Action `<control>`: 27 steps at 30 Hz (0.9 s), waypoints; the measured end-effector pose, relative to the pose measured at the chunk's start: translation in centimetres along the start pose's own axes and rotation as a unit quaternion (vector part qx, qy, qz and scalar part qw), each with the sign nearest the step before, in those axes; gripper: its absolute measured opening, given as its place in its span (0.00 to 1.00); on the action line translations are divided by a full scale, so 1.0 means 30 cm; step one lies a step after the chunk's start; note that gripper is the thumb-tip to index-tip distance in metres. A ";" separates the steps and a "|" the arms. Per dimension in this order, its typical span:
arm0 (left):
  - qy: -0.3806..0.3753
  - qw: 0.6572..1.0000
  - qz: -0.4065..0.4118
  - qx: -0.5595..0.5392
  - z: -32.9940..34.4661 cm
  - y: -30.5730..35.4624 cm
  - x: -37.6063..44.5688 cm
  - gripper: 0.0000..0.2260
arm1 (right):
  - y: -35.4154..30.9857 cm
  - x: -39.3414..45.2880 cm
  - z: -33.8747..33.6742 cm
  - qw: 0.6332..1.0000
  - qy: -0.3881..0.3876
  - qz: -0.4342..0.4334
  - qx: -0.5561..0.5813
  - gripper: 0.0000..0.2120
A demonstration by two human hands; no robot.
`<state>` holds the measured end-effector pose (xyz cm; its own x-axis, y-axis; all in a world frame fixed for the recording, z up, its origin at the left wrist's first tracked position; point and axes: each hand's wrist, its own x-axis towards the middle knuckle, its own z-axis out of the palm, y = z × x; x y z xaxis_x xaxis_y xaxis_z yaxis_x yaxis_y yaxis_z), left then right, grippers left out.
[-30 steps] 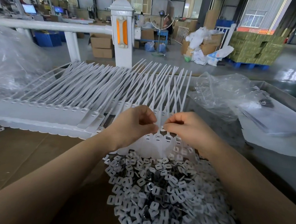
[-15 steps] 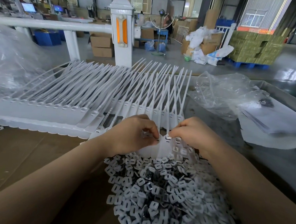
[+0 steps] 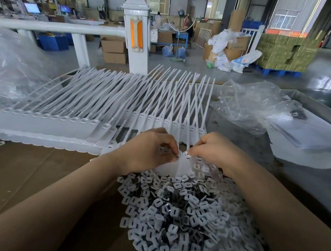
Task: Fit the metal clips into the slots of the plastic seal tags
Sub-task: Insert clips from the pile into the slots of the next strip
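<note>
My fingers hide the exact spot where clip meets slot, so I can't tell whether a metal clip is between my fingertips. My left hand (image 3: pixel 150 151) is curled, thumb & forefinger pinched at the head of a white plastic seal tag (image 3: pixel 180 162); my right hand (image 3: pixel 215 149) is curled too, fingertips pressing the next tag head just beside it. Hands nearly touch. Both forearms are cut off by the frame's bottom edge. Near me, btwn my arms, sits a heap of metal clips (image 3: pixel 179 218), too many to count, on brown cardboard (image 3: pixel 33 176). Rows of seal tags (image 3: pixel 81 109) fan out behind, also uncountable. Clear plastic bags (image 3: pixel 248 106) lie right; a white railing post (image 3: pixel 135 39) stands beyond, w/ warehouse floor & stacked boxes behind.
</note>
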<state>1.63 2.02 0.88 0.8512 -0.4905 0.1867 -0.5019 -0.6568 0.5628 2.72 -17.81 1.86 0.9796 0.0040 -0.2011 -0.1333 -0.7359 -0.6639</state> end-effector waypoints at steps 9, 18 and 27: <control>-0.064 0.987 0.041 0.139 -0.002 0.019 -0.015 0.18 | -0.013 -0.009 -0.012 1.000 0.009 0.014 0.025 0.12; -0.070 0.979 0.040 0.186 0.003 0.044 -0.013 0.19 | -0.005 0.001 -0.002 0.998 0.040 -0.008 0.057 0.13; -0.063 0.989 0.023 0.128 -0.012 0.058 -0.003 0.17 | -0.018 -0.005 -0.014 0.992 0.037 -0.035 0.117 0.05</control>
<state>0.75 1.13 2.14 0.8091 -0.5798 0.0955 -0.5753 -0.7484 0.3301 2.71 -17.69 2.54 0.9949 -0.0063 -0.1007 -0.0870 -0.5589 -0.8247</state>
